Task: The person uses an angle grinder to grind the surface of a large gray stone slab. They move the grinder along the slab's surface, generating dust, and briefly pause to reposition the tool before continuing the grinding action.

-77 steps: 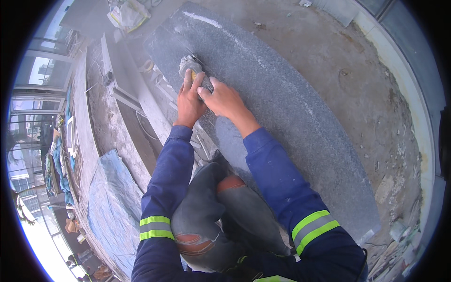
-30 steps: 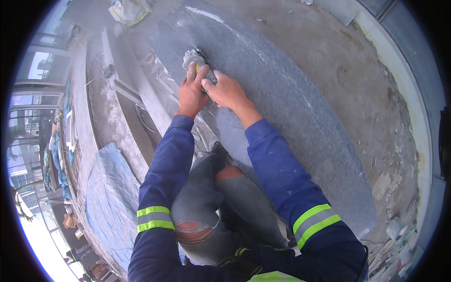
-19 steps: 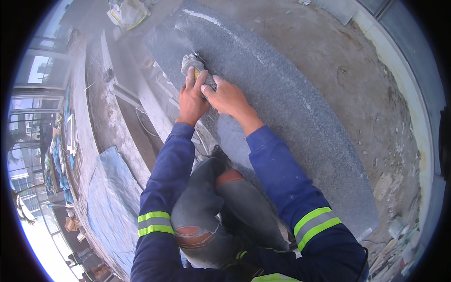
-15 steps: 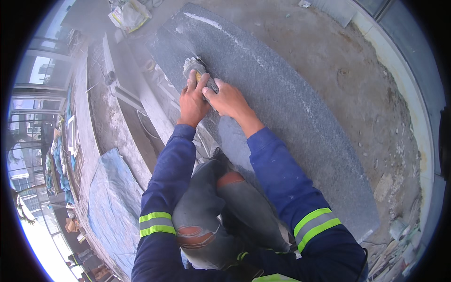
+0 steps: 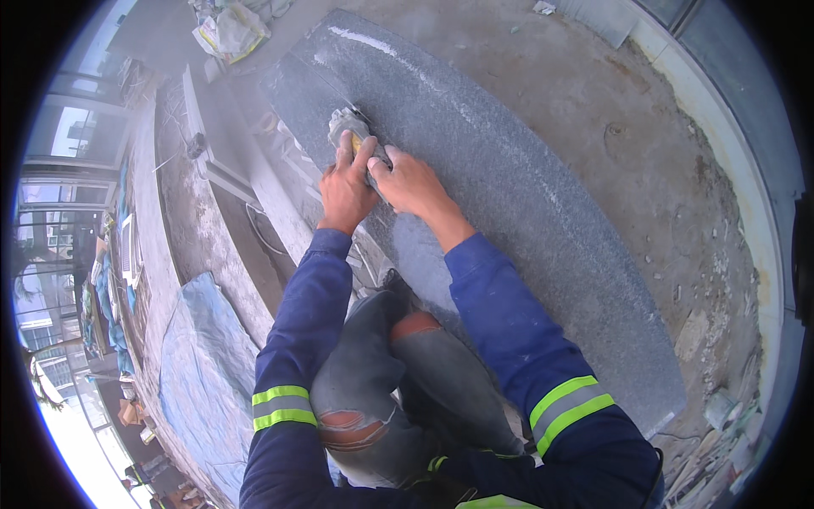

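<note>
Both my hands are closed round a dusty angle grinder (image 5: 346, 125) with a grey head and a yellow patch. My left hand (image 5: 347, 188) grips it from the left side, fingers over the body near the head. On the right, my right hand (image 5: 412, 182) holds the rear body, thumb on top. The grinder's disc, mostly hidden, meets a large curved grey stone slab (image 5: 509, 204). A thin pale line runs on the slab from the disc toward the far left edge. Dust hangs in the air around there.
A blue tarp (image 5: 203, 365) lies at the left beside long pale boards (image 5: 216, 161). A white sack (image 5: 233, 34) sits at the far left. Bare dirty ground (image 5: 610, 136) stretches beyond the slab, up to a curved wall base (image 5: 721, 136). Rubble (image 5: 721, 433) lies at the lower right.
The grinder and both hands have shifted very slightly nearer along the slab. The grip is unchanged, and the view has moved a little.
</note>
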Tool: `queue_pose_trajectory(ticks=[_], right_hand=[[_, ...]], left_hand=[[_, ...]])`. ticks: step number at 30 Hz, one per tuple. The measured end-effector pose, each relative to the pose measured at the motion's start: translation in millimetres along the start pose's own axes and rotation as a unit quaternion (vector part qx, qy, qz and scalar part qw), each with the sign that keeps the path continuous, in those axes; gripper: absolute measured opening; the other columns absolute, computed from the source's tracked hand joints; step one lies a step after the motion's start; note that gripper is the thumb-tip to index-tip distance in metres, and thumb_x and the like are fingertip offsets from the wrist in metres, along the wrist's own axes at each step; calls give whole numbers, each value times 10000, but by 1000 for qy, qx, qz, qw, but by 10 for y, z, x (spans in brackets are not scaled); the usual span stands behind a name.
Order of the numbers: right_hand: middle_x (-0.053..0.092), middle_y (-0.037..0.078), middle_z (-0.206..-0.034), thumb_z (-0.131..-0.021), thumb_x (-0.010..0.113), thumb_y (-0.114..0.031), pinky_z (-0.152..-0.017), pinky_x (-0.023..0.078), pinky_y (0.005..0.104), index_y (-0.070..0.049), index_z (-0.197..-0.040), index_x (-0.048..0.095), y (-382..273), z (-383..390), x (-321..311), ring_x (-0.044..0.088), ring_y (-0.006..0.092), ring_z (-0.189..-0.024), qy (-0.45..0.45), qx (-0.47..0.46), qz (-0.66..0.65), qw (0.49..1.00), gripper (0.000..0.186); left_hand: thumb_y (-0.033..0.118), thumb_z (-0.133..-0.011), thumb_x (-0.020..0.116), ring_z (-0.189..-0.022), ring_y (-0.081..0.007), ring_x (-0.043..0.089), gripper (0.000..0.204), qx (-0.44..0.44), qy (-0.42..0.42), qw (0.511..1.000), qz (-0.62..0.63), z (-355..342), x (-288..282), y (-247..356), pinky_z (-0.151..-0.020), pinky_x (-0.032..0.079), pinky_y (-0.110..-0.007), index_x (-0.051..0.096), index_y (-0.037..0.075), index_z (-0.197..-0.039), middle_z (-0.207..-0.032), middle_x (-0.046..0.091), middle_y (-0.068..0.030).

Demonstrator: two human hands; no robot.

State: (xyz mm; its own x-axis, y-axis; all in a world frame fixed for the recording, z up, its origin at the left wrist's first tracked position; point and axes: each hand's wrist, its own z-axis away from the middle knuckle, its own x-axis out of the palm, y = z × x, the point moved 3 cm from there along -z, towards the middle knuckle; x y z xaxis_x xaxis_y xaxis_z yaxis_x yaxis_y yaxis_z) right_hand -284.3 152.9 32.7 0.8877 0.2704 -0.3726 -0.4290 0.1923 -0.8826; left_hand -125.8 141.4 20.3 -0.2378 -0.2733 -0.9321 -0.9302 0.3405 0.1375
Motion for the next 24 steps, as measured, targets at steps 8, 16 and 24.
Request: queue_pose_trajectory(ticks=[8,16,24], right_hand=[[601,342,-1559,-1116,503,-448,-1230,448,546,92,-1609,497,44,108,-30,566,495,-1467,-14,1,-31,999,731],[620,361,-1524,-1115,494,-455,-1226,448,553,89,-1612,495,-6,165,-52,579,502,-1451,-14,9,-17,1000,737],[630,370,-1503,-1114,489,-457,-1207,463,556,91,-1598,509,3,92,-13,591,506,-1435,6,0,-20,1000,731]], left_hand=[[193,-792,879,-1259,-467,739,765,-5,3,1000,4,89,10,61,-965,638,-514,604,277,-1501,-1648,524,-294],[189,-797,870,-1080,-443,797,772,1,0,1000,3,94,-49,74,-899,653,-492,596,277,-1513,-1654,521,-295],[193,-801,871,-1112,-428,792,751,-1,-1,1000,2,46,-16,64,-923,648,-492,614,274,-1502,-1640,532,-297]])
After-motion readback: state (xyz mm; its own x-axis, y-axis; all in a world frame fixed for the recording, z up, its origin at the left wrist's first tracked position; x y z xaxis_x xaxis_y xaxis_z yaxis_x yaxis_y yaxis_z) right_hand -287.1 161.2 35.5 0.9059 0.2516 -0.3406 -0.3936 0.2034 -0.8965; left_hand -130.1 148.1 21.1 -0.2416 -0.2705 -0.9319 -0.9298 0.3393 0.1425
